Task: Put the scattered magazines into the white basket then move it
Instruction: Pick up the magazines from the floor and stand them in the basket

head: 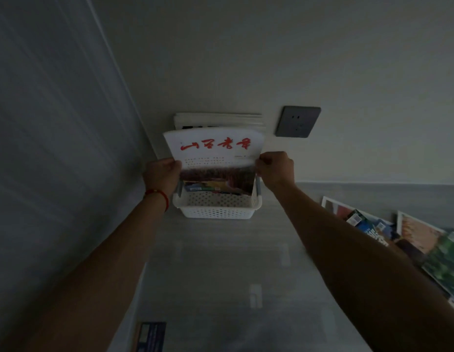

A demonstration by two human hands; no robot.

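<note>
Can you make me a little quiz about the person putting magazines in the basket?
1. True or false: both hands hold the magazine with red writing.
2. Where is this magazine? A) flat on the floor B) upright above the white basket C) on a chair
3. Fill in: more magazines still lie on the ____ side of the picture.

Key:
1. True. The left hand and the right hand grip its two side edges.
2. B. Its lower edge dips into the basket, where another magazine already lies.
3. Right. The scattered magazines lie there, by the wall.
</note>
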